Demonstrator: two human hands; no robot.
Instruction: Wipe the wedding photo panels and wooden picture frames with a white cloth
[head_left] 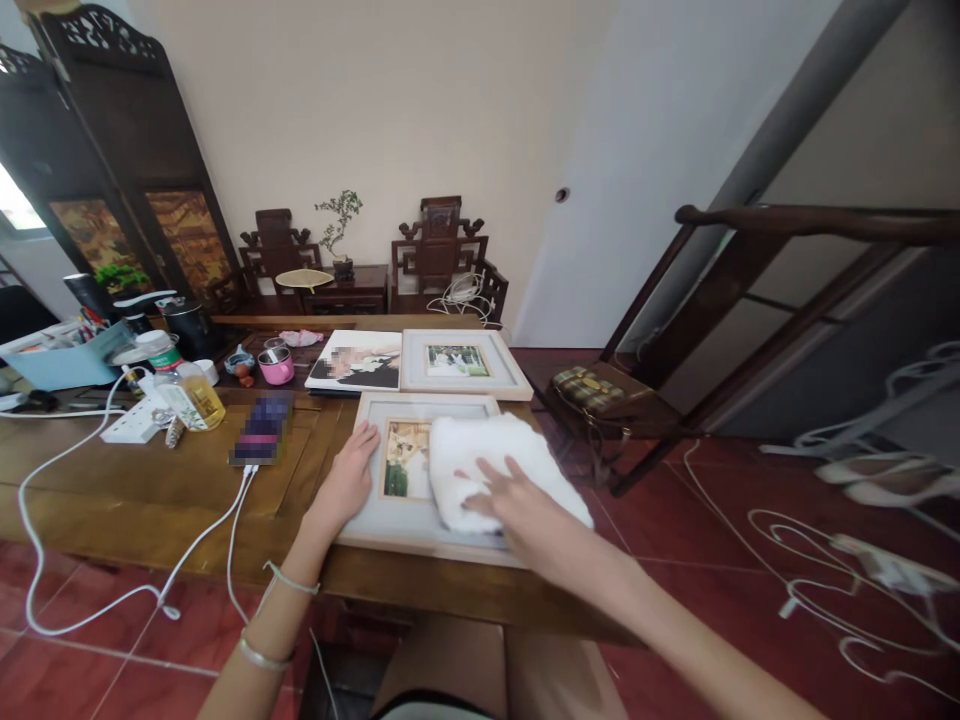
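Observation:
A light-wood picture frame (375, 535) lies flat at the near edge of the wooden table (150, 490). My left hand (346, 480) rests flat on the frame's left border, fingers stretched out. My right hand (504, 497) presses down on a folded white cloth (487, 455) that covers the right half of the frame's glass; its fingers are spread on the cloth. The photo (405, 460) in the frame shows to the left of the cloth.
Behind lie a second frame (465, 363) and a photo book (356, 360). A phone (262, 430) on a white cable, a power strip (135, 420), a bottle (196, 395), a pink cup (276, 365) and clutter sit left. A dark wooden chair (622, 390) stands right; cables lie on the red floor.

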